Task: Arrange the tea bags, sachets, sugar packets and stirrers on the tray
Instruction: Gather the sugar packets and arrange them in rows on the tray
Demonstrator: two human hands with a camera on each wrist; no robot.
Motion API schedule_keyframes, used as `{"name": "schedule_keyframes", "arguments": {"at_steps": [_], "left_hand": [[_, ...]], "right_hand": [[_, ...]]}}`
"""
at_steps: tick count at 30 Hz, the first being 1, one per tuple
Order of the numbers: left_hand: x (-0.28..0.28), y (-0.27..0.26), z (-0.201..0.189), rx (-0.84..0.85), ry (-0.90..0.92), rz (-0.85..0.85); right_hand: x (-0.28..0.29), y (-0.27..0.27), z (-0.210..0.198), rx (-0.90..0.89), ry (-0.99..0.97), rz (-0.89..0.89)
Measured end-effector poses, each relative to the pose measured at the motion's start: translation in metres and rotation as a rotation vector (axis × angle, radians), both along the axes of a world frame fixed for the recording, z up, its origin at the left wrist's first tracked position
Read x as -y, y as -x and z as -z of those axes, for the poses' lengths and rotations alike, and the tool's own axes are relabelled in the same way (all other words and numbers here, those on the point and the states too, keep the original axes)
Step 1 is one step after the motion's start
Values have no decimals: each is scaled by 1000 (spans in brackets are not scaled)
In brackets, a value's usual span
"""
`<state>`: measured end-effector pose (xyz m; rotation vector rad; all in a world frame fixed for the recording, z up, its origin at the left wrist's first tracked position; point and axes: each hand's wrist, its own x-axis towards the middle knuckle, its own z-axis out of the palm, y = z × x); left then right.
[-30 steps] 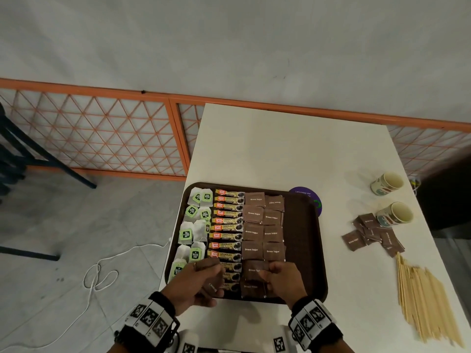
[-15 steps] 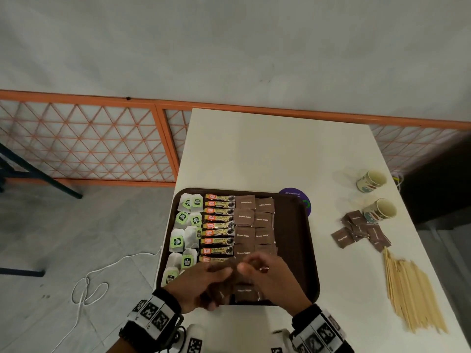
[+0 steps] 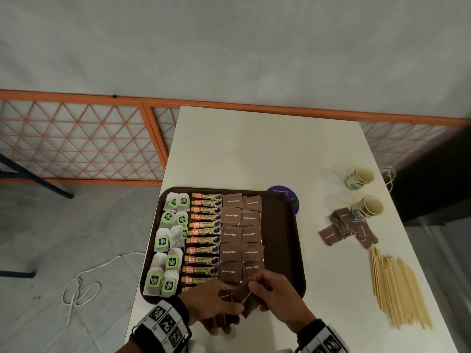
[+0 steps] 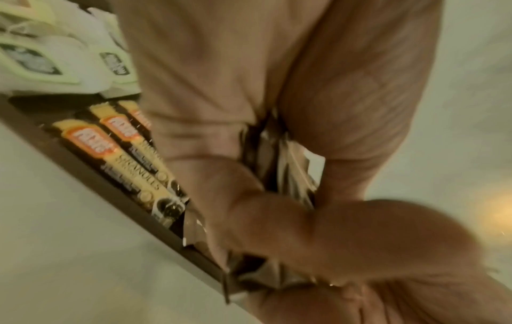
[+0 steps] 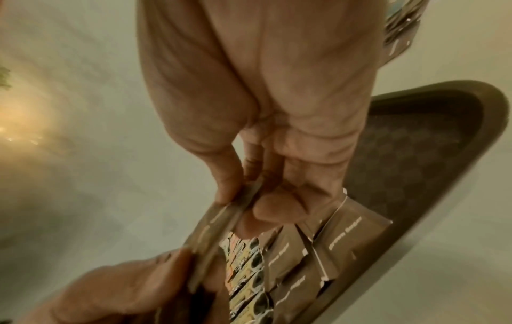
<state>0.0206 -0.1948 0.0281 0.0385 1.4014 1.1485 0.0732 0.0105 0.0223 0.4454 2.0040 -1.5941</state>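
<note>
A dark brown tray (image 3: 280,240) sits at the table's near left. On it lie white tea bags (image 3: 168,240) with green tags, a column of coffee granule sachets (image 3: 204,240) and two columns of brown sugar packets (image 3: 240,235). Above the tray's near edge my left hand (image 3: 211,301) grips a small stack of brown sugar packets (image 3: 242,299), seen from below between its fingers (image 4: 277,166). My right hand (image 3: 270,294) pinches one brown packet (image 5: 221,221) at the top of that stack. Sachets (image 4: 130,151) and tea bags (image 4: 55,65) show under the left hand.
Loose brown sugar packets (image 3: 349,228) lie on the white table (image 3: 254,149) to the right, beside two paper cups (image 3: 367,207). A pile of wooden stirrers (image 3: 397,286) lies nearer. A purple round coaster (image 3: 285,192) peeks from behind the tray. An orange railing (image 3: 76,138) runs behind.
Both hands have lifted off the tray's near packets and come together. The right hand now pinches a packet from the stack in the left hand. The camera view has shifted left.
</note>
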Motion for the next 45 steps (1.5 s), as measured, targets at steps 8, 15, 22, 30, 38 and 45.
{"name": "schedule_keyframes", "arguments": {"at_steps": [8,15,22,30,38,45], "left_hand": [[-6,-3,6,-17,-22,-69],[-17,-8,7,112,40,-375],[-5,-8,8,195,48,-448],[24,0,3,559,-326,-857],[28,-1,1,362,-298,-758],[21,-11,-1,72,-61,-512]], "right_hand": [[0,6,-10,-118,-105,-217],[-2,-5,-3,2,49,78],[-26,3,36,62,-180,192],[-23,33,54,36,-372,163],[0,26,4,-209,-407,10],[23,11,-10,-151,-100,-323]]}}
